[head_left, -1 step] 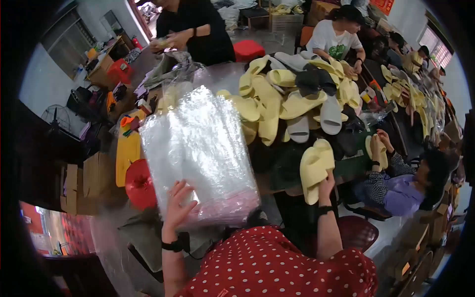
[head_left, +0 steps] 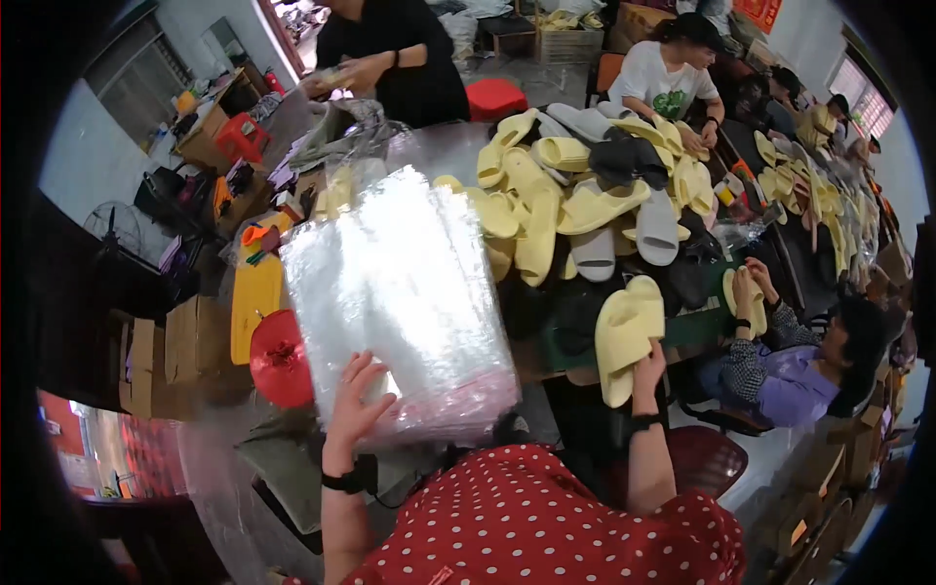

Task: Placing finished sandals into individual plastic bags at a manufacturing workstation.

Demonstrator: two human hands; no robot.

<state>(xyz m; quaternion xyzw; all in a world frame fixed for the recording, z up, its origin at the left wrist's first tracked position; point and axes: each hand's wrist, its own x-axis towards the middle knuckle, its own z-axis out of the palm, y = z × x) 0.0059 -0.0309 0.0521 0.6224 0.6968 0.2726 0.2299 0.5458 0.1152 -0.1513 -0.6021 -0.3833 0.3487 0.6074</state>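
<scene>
A tall stack of clear plastic bags (head_left: 400,292) with a pinkish near edge lies in front of me. My left hand (head_left: 359,402) rests on its near left corner, fingers spread and nothing gripped. To the right, my right hand (head_left: 647,374) grips a pair of pale yellow slippers (head_left: 624,336) by the lower right side. The two slippers are pressed together and held upright above the table's near edge. My right fingers are partly hidden behind them. Beyond lies a heap of loose slippers (head_left: 534,219), yellow, grey and black.
A red round object (head_left: 280,359) and a yellow plastic board (head_left: 255,307) stand left of the bags. On the right, a seated person in purple (head_left: 799,380) handles a yellow slipper. Two people work across the table, one in black (head_left: 395,58). A dark red stool (head_left: 707,458) is beside me.
The whole view has shifted very slightly. Both hands keep almost the same pose, the left on the bags and the right on the slippers.
</scene>
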